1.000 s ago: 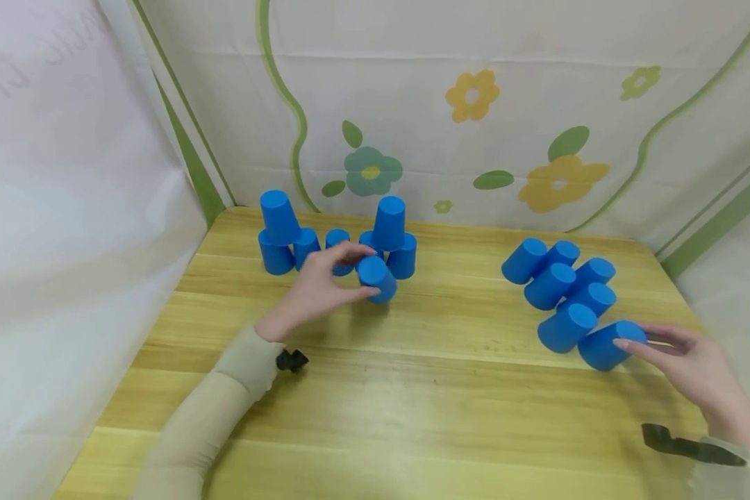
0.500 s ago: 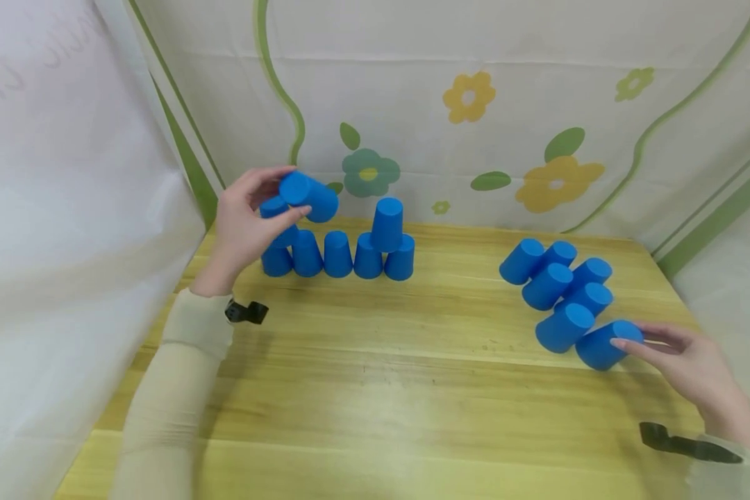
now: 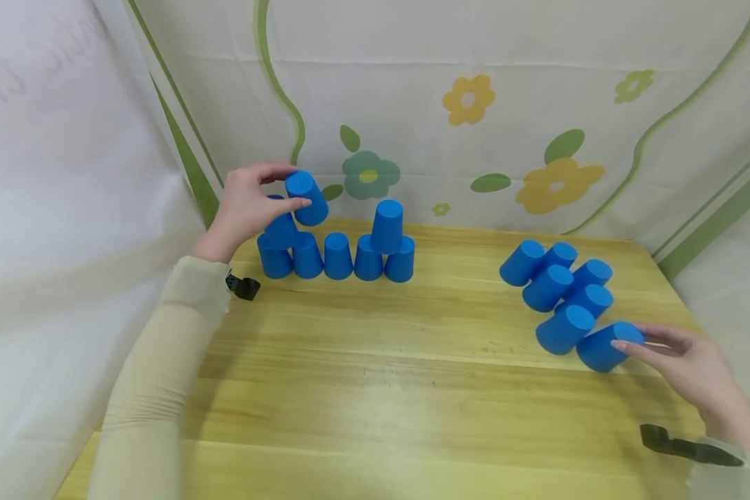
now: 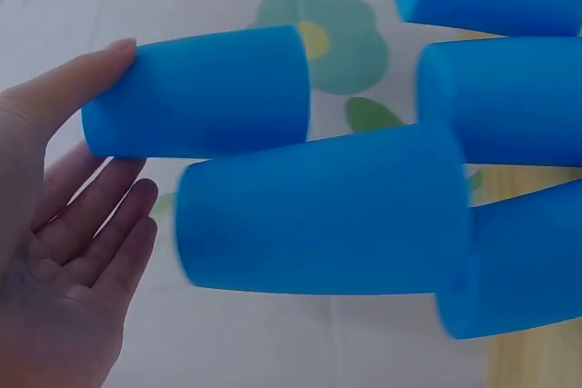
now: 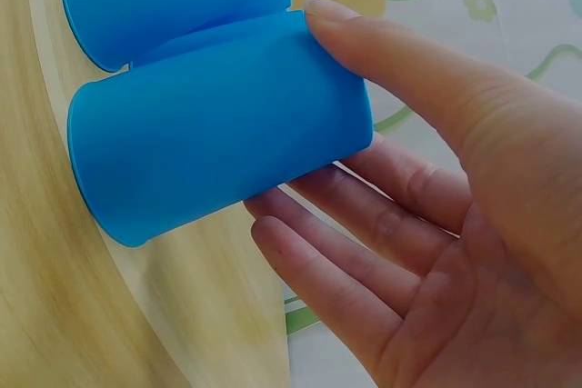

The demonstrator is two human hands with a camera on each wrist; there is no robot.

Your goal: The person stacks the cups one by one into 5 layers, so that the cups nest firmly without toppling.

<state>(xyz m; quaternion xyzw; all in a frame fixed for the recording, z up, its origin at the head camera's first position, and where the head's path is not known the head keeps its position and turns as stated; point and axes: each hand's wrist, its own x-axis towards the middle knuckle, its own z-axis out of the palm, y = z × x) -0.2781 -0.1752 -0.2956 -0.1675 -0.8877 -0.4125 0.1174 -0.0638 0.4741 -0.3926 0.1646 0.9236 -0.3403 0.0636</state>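
In the head view my left hand (image 3: 240,208) pinches an upside-down blue cup (image 3: 307,199) by its closed end, thumb on the near side. This cup is raised above the bottom row, just right of an upper cup (image 3: 281,230) that rests across two cups. Further along, another upper cup (image 3: 387,228) straddles the right end of the row, and the middle cup (image 3: 338,257) bears nothing. At the right, my right hand (image 3: 694,368) grips the base end of the nearest blue cup (image 3: 606,347); the right wrist view shows thumb and fingers on either side of it.
A group of several upside-down blue cups (image 3: 550,287) stands on the right of the wooden table (image 3: 375,417), next to the right hand. White cloth (image 3: 412,104) with printed flowers hangs behind, and more cloth (image 3: 69,243) borders the left side.
My left hand has carried its cup from in front of the row up and left, over the row, then turned it more upright. The right hand has stayed on its cup.
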